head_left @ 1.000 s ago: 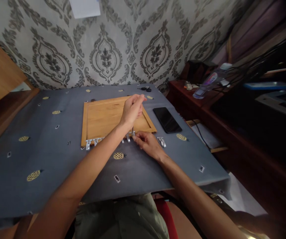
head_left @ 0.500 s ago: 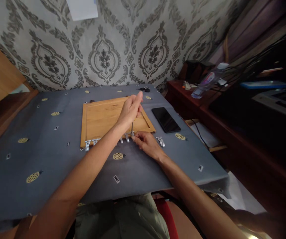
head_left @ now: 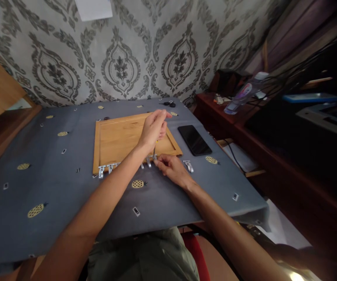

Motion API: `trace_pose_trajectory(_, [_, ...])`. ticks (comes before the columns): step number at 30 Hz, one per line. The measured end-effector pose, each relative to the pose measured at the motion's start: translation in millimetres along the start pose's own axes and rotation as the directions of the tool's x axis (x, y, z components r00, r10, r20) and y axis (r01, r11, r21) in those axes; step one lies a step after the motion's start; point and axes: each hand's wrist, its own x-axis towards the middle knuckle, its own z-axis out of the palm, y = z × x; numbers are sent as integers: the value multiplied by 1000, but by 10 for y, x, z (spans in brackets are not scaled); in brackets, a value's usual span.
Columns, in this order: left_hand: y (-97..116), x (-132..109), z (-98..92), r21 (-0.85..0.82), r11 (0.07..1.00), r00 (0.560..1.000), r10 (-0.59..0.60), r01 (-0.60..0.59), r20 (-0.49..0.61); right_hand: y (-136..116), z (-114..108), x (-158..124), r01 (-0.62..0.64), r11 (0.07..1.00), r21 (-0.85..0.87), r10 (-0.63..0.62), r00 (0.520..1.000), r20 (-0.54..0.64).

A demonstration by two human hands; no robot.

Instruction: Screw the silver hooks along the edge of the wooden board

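Observation:
My left hand [head_left: 154,128] is closed around a screwdriver, whose handle is mostly hidden in the fist. Its thin shaft [head_left: 154,150] points down at a small silver metal hook [head_left: 154,157] on the near edge of a framed wooden board [head_left: 118,136]. With thumb and forefinger pinched, my right hand [head_left: 172,168] holds that hook against the edge. More hooks [head_left: 101,171] sit along the same edge to the left, some partly hidden behind my left forearm. A loose silver hook [head_left: 188,166] lies on the cloth just right of my right hand.
A black phone [head_left: 195,140] lies right of the board on the grey tablecloth [head_left: 68,195]. Black-handled scissors [head_left: 168,104] lie at the back. On the dark red desk [head_left: 232,128] at the right stands a plastic bottle [head_left: 246,93]. Patterned wallpaper [head_left: 121,66] covers the wall behind.
My left hand has turned at the wrist, its top now tipped further right. My right hand keeps its pinch at the same hook. The whole view has shifted slightly.

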Motion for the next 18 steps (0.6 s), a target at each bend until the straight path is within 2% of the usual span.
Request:
trace_pose_trajectory(3, [4, 3, -35, -18, 1000, 997, -5, 6, 80, 12, 4, -2, -3, 1000, 14, 3, 1000, 6])
trace_pose_trajectory(5, [7, 0, -52, -9, 1000, 996, -13, 13, 84, 20, 7, -4, -5, 1000, 20, 5, 1000, 5])
trace_pose_trajectory(12, [-8, -38, -19, 86, 992, 985, 100, -88, -143, 14, 4, -2, 3, 1000, 19, -3, 1000, 6])
trace_pose_trajectory(18, [-34, -58, 30, -7, 998, 991, 67, -68, -119, 11, 4, -2, -10, 1000, 13, 10, 1000, 8])
